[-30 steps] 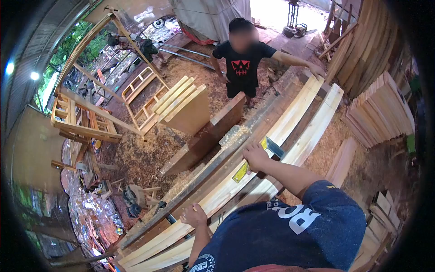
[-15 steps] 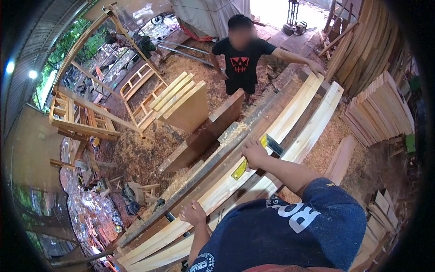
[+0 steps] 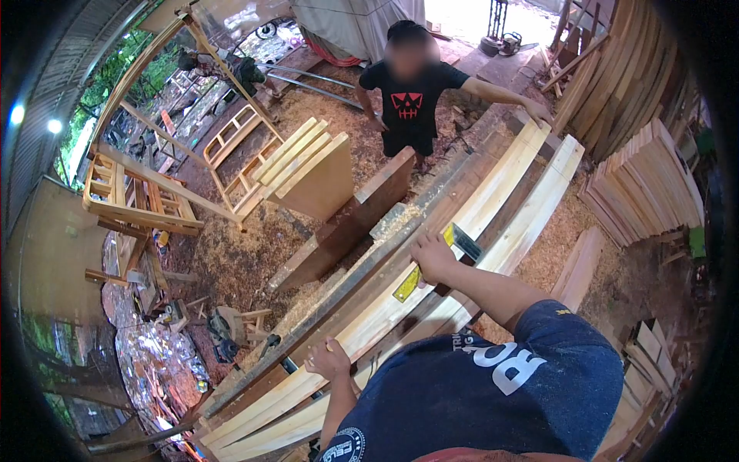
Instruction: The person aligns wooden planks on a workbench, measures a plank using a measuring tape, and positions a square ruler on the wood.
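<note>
Two long pale boards, a nearer one [image 3: 531, 223] and a farther one [image 3: 493, 196], lie side by side along a workbench. My right hand [image 3: 433, 258] is closed over a tool with yellow labels [image 3: 406, 285] and a dark end, on the farther board. Lower left, my left hand [image 3: 329, 359] rests at the same board's edge with its fingers curled; whatever they hold, if anything, is too small to tell. At the far end, a co-worker's hand [image 3: 537, 112] touches the farther board.
A co-worker [image 3: 408, 100] in a dark shirt stands beyond the bench. Thick panels [image 3: 319, 181] stand left of it, near a wooden frame [image 3: 246, 146]. Stacked boards [image 3: 647, 185] are on the right. Wood shavings [image 3: 231, 262] cover the ground.
The view has shifted slightly. My right hand and the labelled tool stay at about the same place on the board, and my left hand has barely moved.
</note>
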`<state>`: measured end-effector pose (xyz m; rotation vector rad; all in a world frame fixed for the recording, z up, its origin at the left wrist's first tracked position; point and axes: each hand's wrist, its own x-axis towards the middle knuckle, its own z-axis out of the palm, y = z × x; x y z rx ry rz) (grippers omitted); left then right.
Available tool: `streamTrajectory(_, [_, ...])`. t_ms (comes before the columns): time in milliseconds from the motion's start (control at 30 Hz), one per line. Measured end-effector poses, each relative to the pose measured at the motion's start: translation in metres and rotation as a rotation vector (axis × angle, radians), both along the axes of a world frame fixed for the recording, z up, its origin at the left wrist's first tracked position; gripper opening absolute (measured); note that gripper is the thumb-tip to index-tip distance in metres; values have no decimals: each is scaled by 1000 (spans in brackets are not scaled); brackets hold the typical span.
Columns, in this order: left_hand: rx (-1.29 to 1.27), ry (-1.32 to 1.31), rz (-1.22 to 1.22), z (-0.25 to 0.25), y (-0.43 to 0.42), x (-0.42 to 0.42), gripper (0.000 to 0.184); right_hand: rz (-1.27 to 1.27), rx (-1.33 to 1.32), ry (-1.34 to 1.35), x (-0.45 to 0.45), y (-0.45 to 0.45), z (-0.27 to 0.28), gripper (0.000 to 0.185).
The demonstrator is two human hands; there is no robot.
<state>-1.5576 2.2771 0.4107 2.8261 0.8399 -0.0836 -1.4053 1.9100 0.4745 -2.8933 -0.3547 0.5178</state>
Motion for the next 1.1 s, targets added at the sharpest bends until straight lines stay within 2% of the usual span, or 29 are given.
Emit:
streamTrajectory(167, [-13, -11, -6, 4, -2, 0, 46, -12, 18, -22, -2, 0, 0, 78])
streamTrajectory(467, [-21, 15, 1, 9, -4, 1, 47, -35, 61, -6, -5, 1, 0, 95])
streamTrajectory(767, [-28, 27, 1, 8, -2, 1, 48, -14, 0, -23, -1, 4, -6, 80])
streamTrajectory(933, [-34, 36, 4, 15, -5, 2, 45, 33, -53, -2, 3, 5, -5, 78])
streamTrajectory(1100, [-2, 7, 1, 1, 0, 0, 44, 62, -97, 16, 8, 8, -1, 79])
